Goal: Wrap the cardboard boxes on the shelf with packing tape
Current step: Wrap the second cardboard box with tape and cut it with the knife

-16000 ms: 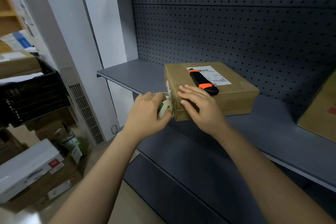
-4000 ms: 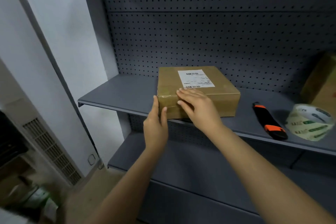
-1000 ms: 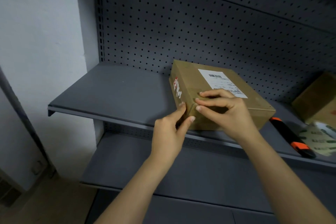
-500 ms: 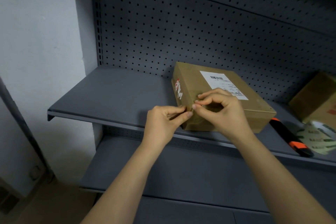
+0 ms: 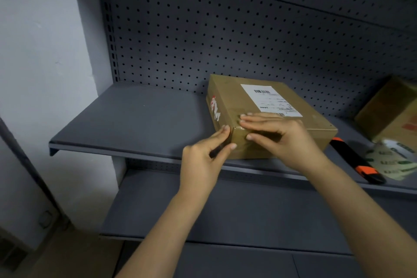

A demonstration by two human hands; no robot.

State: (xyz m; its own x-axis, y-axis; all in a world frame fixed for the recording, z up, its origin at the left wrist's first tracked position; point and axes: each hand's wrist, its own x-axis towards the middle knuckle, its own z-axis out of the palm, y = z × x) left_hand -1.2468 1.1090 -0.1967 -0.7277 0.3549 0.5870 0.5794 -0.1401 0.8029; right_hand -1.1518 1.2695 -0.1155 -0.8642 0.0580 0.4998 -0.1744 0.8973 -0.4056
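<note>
Pressing tape flat on the first box [image 5: 239, 101], with the job looking only partly done.

The box is sitting near the front edge of the shelf [image 5: 135, 124]. The right hand [image 5: 286, 137] is lying flat on its near left corner and the left hand [image 5: 203, 160] is pushing straight fingers against the side, neither grasping anything. The tape roll [image 5: 392, 160] and knife [image 5: 352, 160] are lying at the right front edge. The second box [image 5: 392, 110], at the right back, is probably awaiting wrapping.

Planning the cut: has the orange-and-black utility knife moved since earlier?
Yes. The orange-and-black utility knife moved off the brown cardboard box onto the grey metal shelf, right of it.
</note>
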